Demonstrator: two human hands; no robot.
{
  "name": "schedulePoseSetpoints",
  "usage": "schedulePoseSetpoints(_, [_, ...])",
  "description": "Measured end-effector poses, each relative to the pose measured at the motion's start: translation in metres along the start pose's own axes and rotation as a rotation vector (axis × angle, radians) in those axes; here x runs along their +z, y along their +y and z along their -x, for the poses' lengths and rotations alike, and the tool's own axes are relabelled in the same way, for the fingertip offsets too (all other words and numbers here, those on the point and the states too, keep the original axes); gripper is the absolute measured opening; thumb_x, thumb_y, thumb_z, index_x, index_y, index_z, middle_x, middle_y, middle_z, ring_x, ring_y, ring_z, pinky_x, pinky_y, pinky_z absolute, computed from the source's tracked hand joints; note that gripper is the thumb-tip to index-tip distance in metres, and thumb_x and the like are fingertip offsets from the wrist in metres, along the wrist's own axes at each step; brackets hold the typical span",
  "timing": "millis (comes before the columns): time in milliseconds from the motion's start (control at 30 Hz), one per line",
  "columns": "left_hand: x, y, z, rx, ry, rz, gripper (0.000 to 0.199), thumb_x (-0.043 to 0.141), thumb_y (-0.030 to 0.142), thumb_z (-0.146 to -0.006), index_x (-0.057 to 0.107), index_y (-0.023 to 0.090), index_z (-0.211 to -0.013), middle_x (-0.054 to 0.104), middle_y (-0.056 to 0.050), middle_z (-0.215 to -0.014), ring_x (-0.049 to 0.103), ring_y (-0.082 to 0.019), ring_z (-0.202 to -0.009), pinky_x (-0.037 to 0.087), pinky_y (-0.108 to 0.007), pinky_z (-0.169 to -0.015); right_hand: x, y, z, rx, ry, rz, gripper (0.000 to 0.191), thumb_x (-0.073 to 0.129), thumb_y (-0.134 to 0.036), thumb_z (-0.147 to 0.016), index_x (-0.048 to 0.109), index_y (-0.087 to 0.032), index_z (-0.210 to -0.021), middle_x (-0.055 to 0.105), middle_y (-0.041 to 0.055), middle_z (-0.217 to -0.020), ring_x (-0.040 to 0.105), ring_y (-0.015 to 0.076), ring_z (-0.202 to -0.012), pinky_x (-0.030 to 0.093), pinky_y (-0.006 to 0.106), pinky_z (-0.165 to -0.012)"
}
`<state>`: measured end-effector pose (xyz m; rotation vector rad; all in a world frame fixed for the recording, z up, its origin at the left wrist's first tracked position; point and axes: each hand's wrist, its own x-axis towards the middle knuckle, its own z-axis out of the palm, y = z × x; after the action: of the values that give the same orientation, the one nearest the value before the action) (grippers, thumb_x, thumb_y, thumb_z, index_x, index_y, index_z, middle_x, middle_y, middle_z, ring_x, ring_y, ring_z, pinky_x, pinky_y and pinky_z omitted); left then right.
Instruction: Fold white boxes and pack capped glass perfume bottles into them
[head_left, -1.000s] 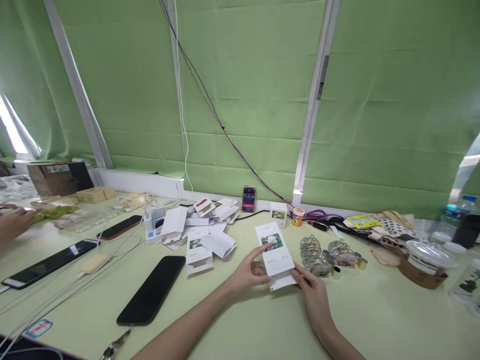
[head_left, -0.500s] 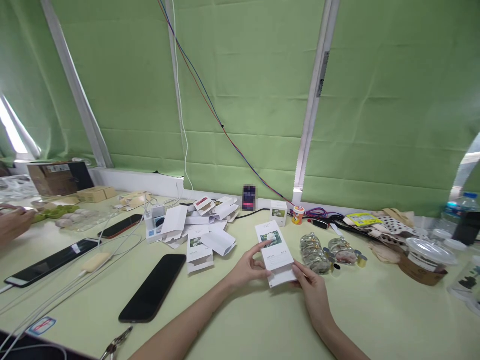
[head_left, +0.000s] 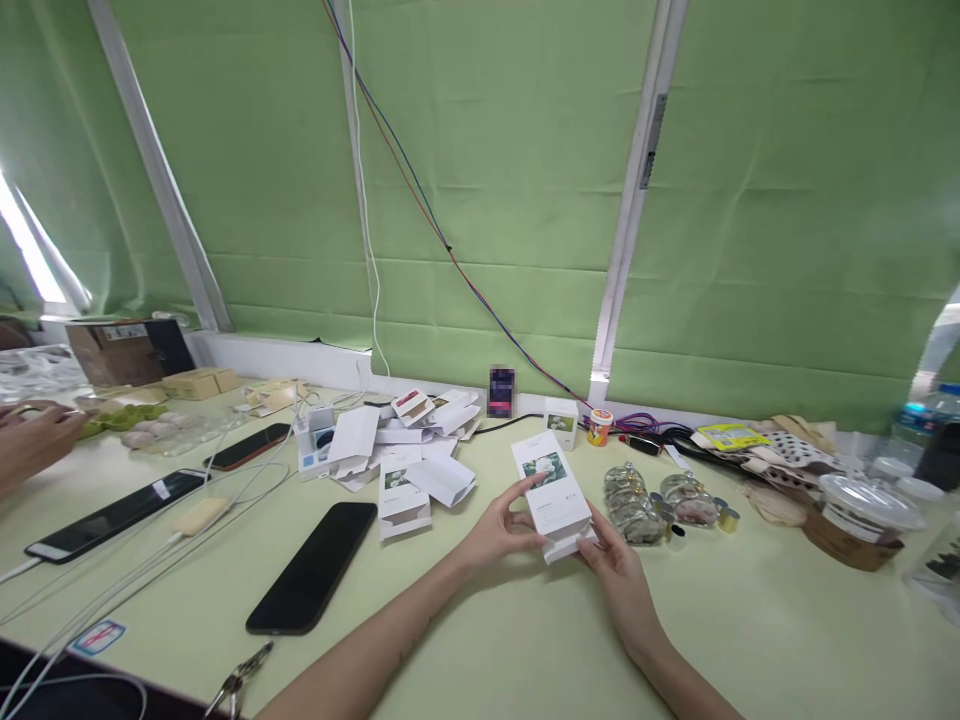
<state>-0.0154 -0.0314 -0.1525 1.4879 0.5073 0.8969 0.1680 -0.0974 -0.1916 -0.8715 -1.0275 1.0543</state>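
Between my two hands is a white cardboard box (head_left: 559, 503) with a picture of a white flower and green leaves; its near end shows a folded flap. My left hand (head_left: 501, 528) grips the box's left side, with a finger across the front. At the lower right, the thumb and fingers of my right hand (head_left: 609, 553) close on the box near its flap. Left of the box lies a heap of white cartons (head_left: 405, 440), some with flaps open. Sealed clear packets (head_left: 630, 505) and small gold-capped pieces (head_left: 727, 520) lie to its right.
A black phone (head_left: 315, 570), keys (head_left: 240, 680), more phones and white cables lie at left. Behind stand a small white box (head_left: 561, 420), an orange tub (head_left: 599, 428) and an upright phone (head_left: 501, 392). A lidded plastic bowl (head_left: 862, 510) is at right. Another person's hand (head_left: 37, 435) shows far left.
The flap at the box's near end has been folded further in, and my right hand's fingers have shifted along that end. The whole view has moved slightly.
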Motion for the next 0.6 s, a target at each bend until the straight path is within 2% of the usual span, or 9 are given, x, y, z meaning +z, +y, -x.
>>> schedulePoseSetpoints(200, [0.0042, -0.0017, 0.0032, 0.026, 0.032, -0.102, 0.076, 0.079, 0.023, -0.064, 0.048, 0.033, -0.132, 0.04, -0.011, -0.142, 0.063, -0.024, -0.096, 0.054, -0.032, -0.077, 0.0039, -0.0065, 0.0013, 0.022, 0.027, -0.026, 0.055, 0.071, -0.038, -0.075, 0.057, -0.025, -0.126, 0.069, 0.0057, -0.116, 0.064, 0.0288, -0.103, 0.054, 0.041, -0.086])
schedulePoseSetpoints(400, [0.0053, -0.0004, 0.003, 0.013, -0.01, -0.047, 0.077, 0.081, 0.022, -0.063, 0.048, 0.033, -0.132, 0.038, -0.009, -0.144, 0.06, -0.027, -0.104, 0.052, -0.033, -0.082, 0.0022, -0.0048, 0.0011, 0.016, 0.083, -0.004, 0.056, 0.072, -0.039, -0.073, 0.059, -0.021, -0.124, 0.073, 0.0089, -0.106, 0.066, 0.0302, -0.098, 0.055, 0.044, -0.083])
schedulePoseSetpoints(600, [0.0042, -0.0049, 0.0028, -0.024, -0.052, 0.019, 0.082, 0.08, 0.022, -0.064, 0.042, 0.032, -0.136, 0.046, -0.012, -0.138, 0.063, -0.028, -0.099, 0.052, -0.036, -0.08, 0.0014, -0.003, 0.0021, 0.025, 0.124, 0.017, 0.052, 0.069, -0.039, -0.077, 0.058, -0.02, -0.124, 0.073, 0.007, -0.107, 0.066, 0.0253, -0.096, 0.055, 0.038, -0.083])
